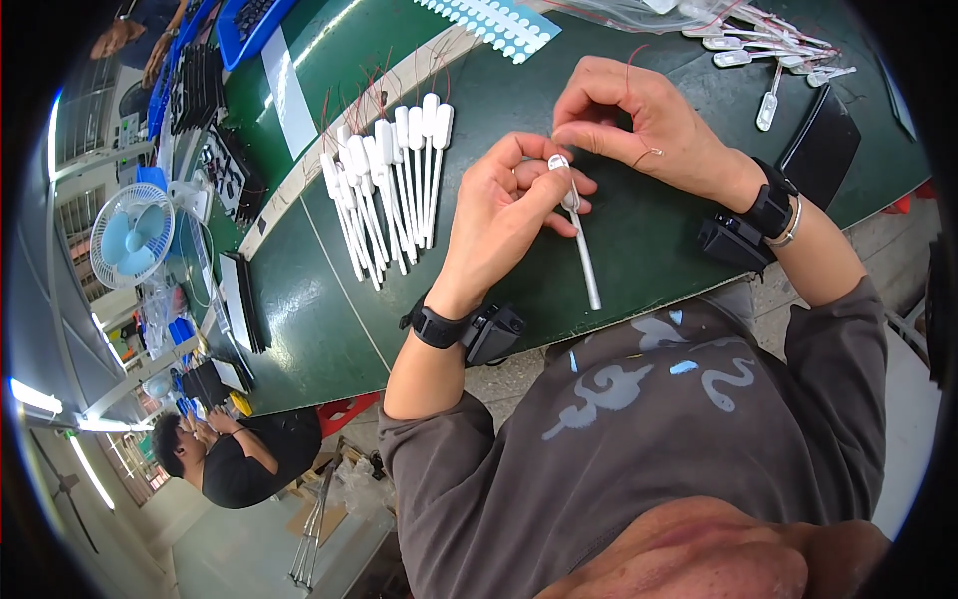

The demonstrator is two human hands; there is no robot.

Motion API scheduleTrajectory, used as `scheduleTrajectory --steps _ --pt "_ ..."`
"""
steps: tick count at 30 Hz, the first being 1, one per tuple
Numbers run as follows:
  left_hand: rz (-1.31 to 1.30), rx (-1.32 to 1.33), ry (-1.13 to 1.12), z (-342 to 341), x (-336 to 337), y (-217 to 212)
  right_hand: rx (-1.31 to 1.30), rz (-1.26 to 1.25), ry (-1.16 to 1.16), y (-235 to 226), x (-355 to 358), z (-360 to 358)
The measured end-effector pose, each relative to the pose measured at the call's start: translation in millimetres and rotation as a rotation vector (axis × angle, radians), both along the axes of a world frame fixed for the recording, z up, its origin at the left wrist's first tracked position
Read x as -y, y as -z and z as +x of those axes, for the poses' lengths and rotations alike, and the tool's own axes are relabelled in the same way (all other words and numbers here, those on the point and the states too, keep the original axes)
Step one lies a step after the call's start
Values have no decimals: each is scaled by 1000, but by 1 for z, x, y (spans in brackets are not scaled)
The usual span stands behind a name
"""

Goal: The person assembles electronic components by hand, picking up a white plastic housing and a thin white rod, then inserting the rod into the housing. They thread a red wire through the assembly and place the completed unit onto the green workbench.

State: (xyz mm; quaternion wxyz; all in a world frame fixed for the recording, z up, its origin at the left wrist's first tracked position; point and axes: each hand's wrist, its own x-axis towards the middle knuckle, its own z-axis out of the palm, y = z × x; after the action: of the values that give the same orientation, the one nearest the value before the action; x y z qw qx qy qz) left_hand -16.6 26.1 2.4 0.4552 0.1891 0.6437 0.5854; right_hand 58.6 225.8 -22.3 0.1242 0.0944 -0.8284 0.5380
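My left hand is closed round the broad head of a white plastic stick, whose slender handle slants down toward me over the table edge. The head has a small opening near its top. Just above it, my right hand has thumb and forefinger pinched together, close to the left fingertips. A thin red wire rises from the right hand, and a bit of wire shows by the thumb; its middle is hidden by the fingers. To the left, several similar white sticks lie side by side with red wires at their heads.
The green table carries more white pieces with red wires at far right, near a black flat object. A light-blue sheet lies at the back. Left are a blue bin, a fan and a seated person.
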Motion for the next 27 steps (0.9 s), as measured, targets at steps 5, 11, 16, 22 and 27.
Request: scheduleTrajectory --steps 5,11,16,22,27 --pt "105 88 -179 -4 -2 7 116 -147 194 3 4 1" --pt "216 84 -352 -17 4 19 455 -329 66 -7 -19 3" --pt "188 83 -420 -16 -1 19 485 -416 -41 -24 -38 2" --pt "-10 -71 -286 -18 0 18 464 -281 107 -20 -34 0" --pt "-238 -309 -135 -20 6 15 229 182 367 -10 -27 2"
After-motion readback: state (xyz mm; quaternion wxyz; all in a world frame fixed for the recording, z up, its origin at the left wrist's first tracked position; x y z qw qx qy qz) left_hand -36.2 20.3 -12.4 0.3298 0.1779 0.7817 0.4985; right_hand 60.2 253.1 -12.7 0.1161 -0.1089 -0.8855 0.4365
